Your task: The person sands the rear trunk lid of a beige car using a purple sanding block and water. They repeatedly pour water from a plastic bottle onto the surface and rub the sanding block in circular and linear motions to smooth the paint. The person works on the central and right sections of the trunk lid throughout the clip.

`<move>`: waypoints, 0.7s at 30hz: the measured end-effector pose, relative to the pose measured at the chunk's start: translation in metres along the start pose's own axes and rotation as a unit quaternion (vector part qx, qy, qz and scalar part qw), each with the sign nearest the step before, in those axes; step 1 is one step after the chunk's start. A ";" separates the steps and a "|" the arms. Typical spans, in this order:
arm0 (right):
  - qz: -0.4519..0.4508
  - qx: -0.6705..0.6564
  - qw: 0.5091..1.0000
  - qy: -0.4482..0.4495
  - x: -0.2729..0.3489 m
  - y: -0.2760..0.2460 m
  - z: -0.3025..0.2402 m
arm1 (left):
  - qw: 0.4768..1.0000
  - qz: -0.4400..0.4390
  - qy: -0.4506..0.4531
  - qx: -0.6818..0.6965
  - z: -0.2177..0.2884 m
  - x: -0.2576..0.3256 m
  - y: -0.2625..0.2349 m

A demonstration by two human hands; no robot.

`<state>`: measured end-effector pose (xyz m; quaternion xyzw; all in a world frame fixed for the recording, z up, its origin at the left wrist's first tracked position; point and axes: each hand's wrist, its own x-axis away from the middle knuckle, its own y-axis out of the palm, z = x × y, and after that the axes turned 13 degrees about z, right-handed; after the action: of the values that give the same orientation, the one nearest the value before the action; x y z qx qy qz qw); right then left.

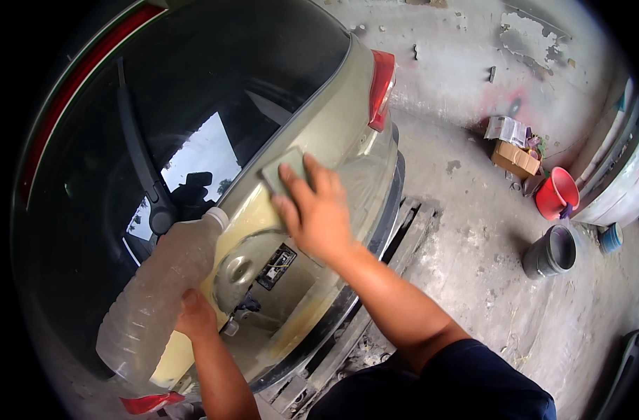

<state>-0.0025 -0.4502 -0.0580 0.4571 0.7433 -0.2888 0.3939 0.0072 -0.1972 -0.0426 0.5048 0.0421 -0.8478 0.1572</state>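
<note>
My left hand [195, 315] is closed around a large translucent plastic bottle [158, 287], tilted with its white-rimmed neck up toward the car's rear window. Under the fingers of my right hand [319, 213] is a flat grey-green sanding block [283, 168], pressed on the tailgate panel [312, 140] just below the glass. The car body is beige-gold and has a pale yellowish patch beside the bottle. Below my right hand lies a recess with a round emblem-like boss [239, 269] and an opening with a wire [276, 266]. My left fingers are partly hidden behind the bottle.
A wiper [141, 147] lies on the dark rear window [221, 63]; a red tail light [381, 91] sits at the corner. Wooden slats [410, 231] lie under the bumper. On the concrete floor stand a grey bucket [549, 253], a red bucket [557, 194] and a cardboard box [515, 159].
</note>
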 end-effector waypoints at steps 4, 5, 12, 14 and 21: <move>0.002 0.034 0.999 0.011 0.001 0.001 0.010 | 0.947 0.001 0.128 -0.294 -0.034 0.009 -0.028; -0.006 0.014 1.000 -0.007 0.034 -0.004 -0.004 | 0.935 0.004 0.144 -0.324 -0.038 0.010 -0.029; -0.005 0.018 1.000 0.021 -0.009 0.006 0.022 | 0.998 -0.041 -0.005 -0.046 -0.007 -0.006 0.008; 0.001 0.037 0.999 0.018 -0.012 0.003 0.030 | 0.997 -0.054 0.016 -0.044 -0.006 -0.003 0.020; -0.024 -0.020 0.999 -0.010 0.039 -0.014 0.017 | 0.952 -0.055 0.222 -0.205 -0.030 -0.006 0.006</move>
<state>-0.0200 -0.4519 -0.0987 0.4281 0.7560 -0.2877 0.4029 0.0369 -0.1947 -0.0517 0.6341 0.2768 -0.6947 0.1969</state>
